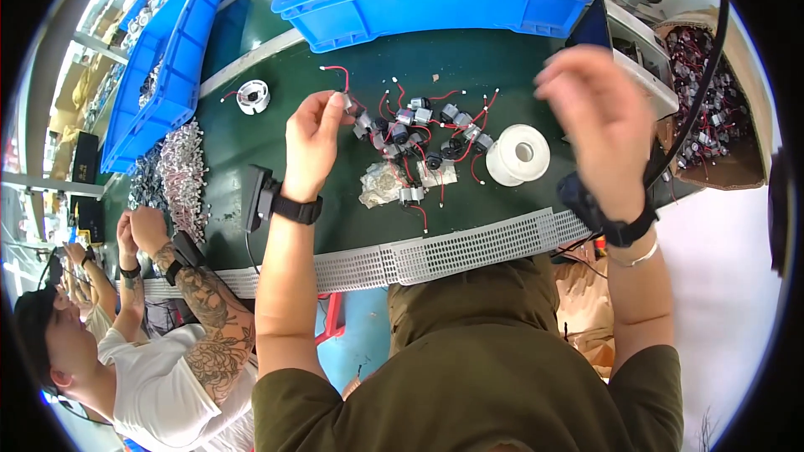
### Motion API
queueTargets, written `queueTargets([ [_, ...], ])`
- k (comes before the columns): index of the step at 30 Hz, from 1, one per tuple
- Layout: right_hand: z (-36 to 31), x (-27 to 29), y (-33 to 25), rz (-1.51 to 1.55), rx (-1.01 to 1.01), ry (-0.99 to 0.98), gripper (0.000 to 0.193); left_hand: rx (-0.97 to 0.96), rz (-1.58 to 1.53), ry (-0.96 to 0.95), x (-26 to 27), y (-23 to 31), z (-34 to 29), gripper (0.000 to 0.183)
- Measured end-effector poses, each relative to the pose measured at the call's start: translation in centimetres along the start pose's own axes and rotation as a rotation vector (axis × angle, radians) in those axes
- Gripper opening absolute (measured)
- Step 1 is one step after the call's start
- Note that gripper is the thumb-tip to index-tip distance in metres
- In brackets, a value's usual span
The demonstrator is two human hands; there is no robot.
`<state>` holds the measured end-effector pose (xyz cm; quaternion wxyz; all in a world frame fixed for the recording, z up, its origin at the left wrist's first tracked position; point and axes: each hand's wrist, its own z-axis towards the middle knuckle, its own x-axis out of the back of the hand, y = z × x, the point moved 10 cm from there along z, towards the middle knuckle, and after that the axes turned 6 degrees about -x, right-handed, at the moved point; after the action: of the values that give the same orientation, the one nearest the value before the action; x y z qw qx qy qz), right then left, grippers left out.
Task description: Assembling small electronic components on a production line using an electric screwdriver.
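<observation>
My left hand (311, 141) pinches a small motor (350, 105) with a red wire between thumb and fingertips, at the left side of a loose heap. That heap of small silver and black motors (400, 136) with red wires lies on the green work surface (260, 151). To its right stands a white, round, spool-like part (506, 159) with a hole in the middle. My right hand (605, 117) is raised above the surface, beyond that white part, and motion smears its fingers. Crumpled, pale wrapping (381, 184) lies at the heap's near side.
A blue bin (444, 4) of white parts stands at the far side. One white round part (253, 97) sits far left. Slotted grey duct (469, 247) lines the near edge. A cardboard box (729, 169) of wired motors stands right. Another person (159, 360) works at the left.
</observation>
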<state>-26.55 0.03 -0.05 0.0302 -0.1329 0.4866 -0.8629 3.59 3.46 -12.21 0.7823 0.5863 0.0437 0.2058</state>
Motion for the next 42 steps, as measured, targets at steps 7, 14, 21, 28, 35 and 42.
queueTargets([
  [7,-3.0,-9.7,2.7,0.339,-0.366,-0.55,0.04,0.117,-0.64,-0.443,-6.8,6.4,-2.8,0.028],
  [14,-3.1,-6.5,1.0,0.336,-0.112,-0.431,0.032,0.13,-0.257,-0.796,-11.9,10.0,-3.3,0.023],
  [21,-3.9,-5.4,2.6,0.167,-0.251,-0.431,0.034,-0.58,0.929,-0.209,-7.7,11.6,16.5,0.024],
  [28,-5.2,-2.1,5.4,0.191,-0.354,-0.267,0.027,-0.393,1.022,-0.374,-15.1,4.3,25.5,0.068],
  [35,-5.7,0.5,6.7,0.173,-0.427,-0.178,0.031,-0.381,0.663,0.015,-8.1,10.5,21.9,0.053],
  [42,-5.4,3.3,5.9,0.258,-0.302,0.03,0.031,-0.558,0.318,-0.39,-10.9,14.8,0.9,0.062],
])
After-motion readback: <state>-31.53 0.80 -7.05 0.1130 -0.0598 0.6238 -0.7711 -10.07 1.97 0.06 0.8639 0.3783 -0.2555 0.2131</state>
